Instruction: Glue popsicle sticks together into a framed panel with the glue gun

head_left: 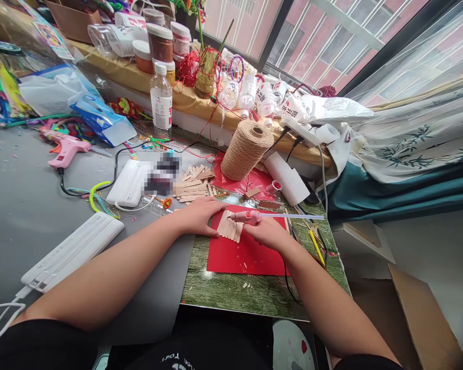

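A small panel of wooden craft sticks (230, 227), laid side by side, lies on a red sheet (237, 262). My left hand (203, 213) rests at the panel's left edge, thumb and fingers spread apart around its corner. In my right hand (268, 232) is a pink glue gun (250, 217), its nozzle pointing left over the upper part of the panel. A long clear glue stick (293, 217) sticks out of the gun's back. The fingers around the handle are partly hidden.
Loose craft sticks (195, 184) are piled behind my left hand, beside a twine spool (247, 149). Another pink glue gun (67, 146), white power banks (73, 252) and cables lie to the left. A water bottle (161, 100) stands by the crowded sill. A yellow pen (316, 246) lies right.
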Demonstrator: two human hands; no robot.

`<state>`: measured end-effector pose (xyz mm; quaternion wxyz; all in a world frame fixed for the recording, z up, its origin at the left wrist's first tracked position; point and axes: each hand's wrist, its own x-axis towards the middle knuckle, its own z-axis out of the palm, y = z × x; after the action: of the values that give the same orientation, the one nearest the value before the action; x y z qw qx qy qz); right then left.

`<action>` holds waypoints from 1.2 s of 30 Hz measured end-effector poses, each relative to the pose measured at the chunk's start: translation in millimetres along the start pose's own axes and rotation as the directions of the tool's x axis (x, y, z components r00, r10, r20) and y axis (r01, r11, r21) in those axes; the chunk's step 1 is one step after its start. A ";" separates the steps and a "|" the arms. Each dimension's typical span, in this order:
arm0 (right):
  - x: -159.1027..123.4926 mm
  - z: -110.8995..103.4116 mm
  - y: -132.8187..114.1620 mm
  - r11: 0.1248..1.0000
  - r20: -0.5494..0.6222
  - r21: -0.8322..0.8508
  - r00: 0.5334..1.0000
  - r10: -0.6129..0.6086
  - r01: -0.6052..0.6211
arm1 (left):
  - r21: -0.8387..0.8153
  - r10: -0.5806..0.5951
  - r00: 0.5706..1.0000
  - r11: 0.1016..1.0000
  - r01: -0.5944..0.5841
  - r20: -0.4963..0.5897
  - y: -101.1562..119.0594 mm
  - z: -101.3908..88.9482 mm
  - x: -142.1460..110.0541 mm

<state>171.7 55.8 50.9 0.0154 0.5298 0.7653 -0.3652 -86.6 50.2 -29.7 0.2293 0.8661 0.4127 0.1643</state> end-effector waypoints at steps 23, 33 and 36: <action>-12.7 -3.4 1.0 0.999 -0.010 -0.034 0.999 0.040 -0.040 | -0.006 -0.001 1.000 1.000 0.001 -0.001 0.0 0.8 0.4; -15.5 -4.2 2.0 0.999 0.002 -0.023 0.999 0.034 -0.034 | 0.018 0.001 1.000 1.000 -0.001 0.012 -2.4 2.5 1.1; -17.7 -4.5 0.7 0.999 -0.004 -0.021 1.000 0.024 -0.024 | 0.023 0.000 1.000 1.000 0.000 0.015 -4.2 4.2 1.5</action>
<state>181.7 44.4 61.1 0.0240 0.5394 0.7627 -0.3560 -86.4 52.6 -35.2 0.2222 0.8699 0.4130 0.1531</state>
